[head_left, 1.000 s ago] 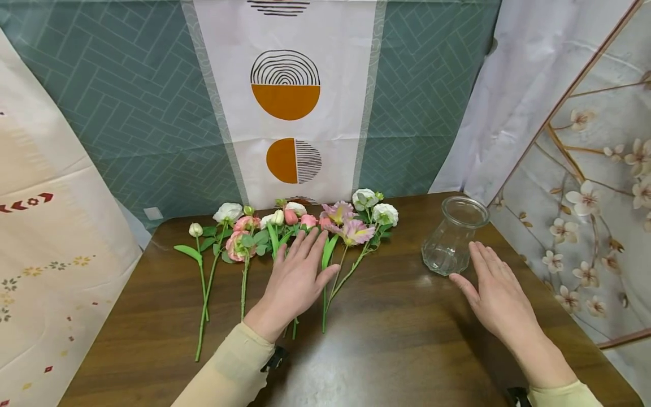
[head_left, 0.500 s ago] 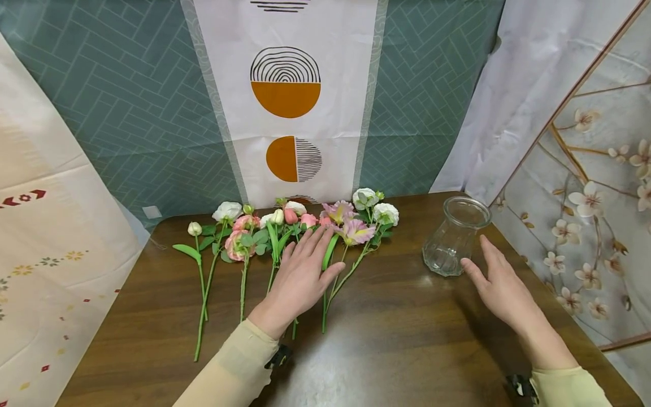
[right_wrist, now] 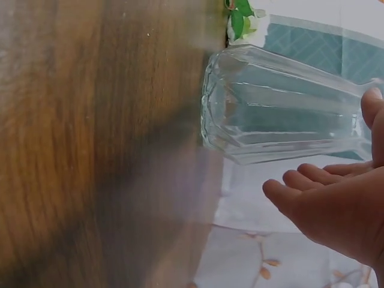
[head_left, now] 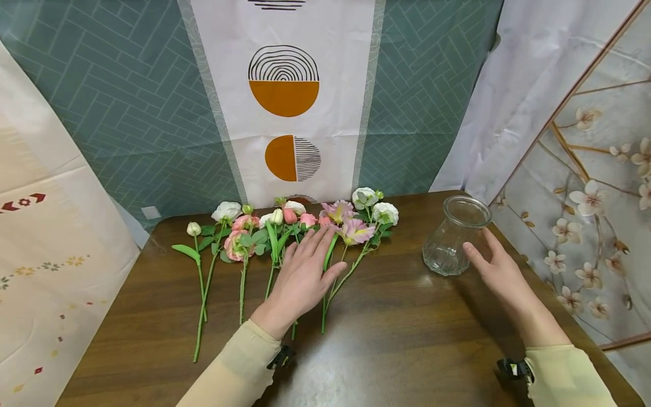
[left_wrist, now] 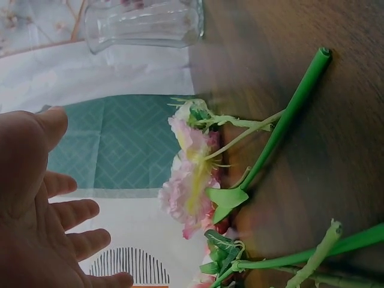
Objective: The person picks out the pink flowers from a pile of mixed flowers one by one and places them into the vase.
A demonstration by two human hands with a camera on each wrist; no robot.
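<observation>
Head view: we lose flower stems [head_left: 323, 317] behind the left hand [head_left: 302, 277].
Fingers there and on the right hand [head_left: 500, 274] extend, empty; glass vase [head_left: 447, 249] stands upright.

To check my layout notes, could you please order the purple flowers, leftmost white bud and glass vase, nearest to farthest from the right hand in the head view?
1. Glass vase, beside the right hand.
2. Purple flowers, farther left.
3. White bud, at the far left.

Middle flower stems [head_left: 270, 282] partly hidden behind the left hand [head_left: 301, 277], glass vase [left_wrist: 144, 25] cropped by the left wrist view's top edge
</observation>
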